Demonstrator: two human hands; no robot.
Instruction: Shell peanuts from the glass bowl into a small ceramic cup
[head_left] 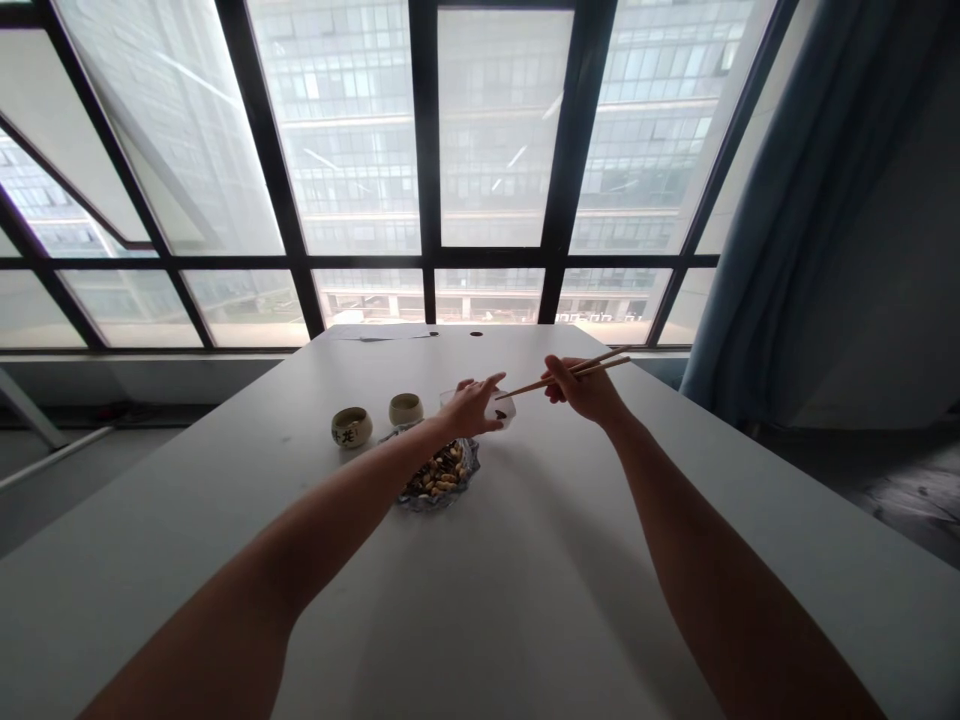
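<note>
Head view: we are reaching both arms over the white bench (450, 640), where the wavy-rimmed glass bowl (472, 465) is sitting nearest, partly behind our left forearm, holding pale and dark nuts or seeds (442, 482). Just beyond it, our left hand (471, 408) is spreading thumb and fingers across the clear container (510, 408), probably to steady it; we cannot tell how firmly they are gripping. A dark piece (500, 414) is showing at the container's right end. Our right hand (589, 388) is grasping the chopsticks (525, 388) well back from their tips, seemingly so that the tips are reaching the container while the fingers are staying clear. Two small cups, one lettered (352, 428) and one plain-looking (406, 408), are standing left of the container, seemingly out of the hands' way. Farther off, windows (490, 130) are backlighting everything.
</note>
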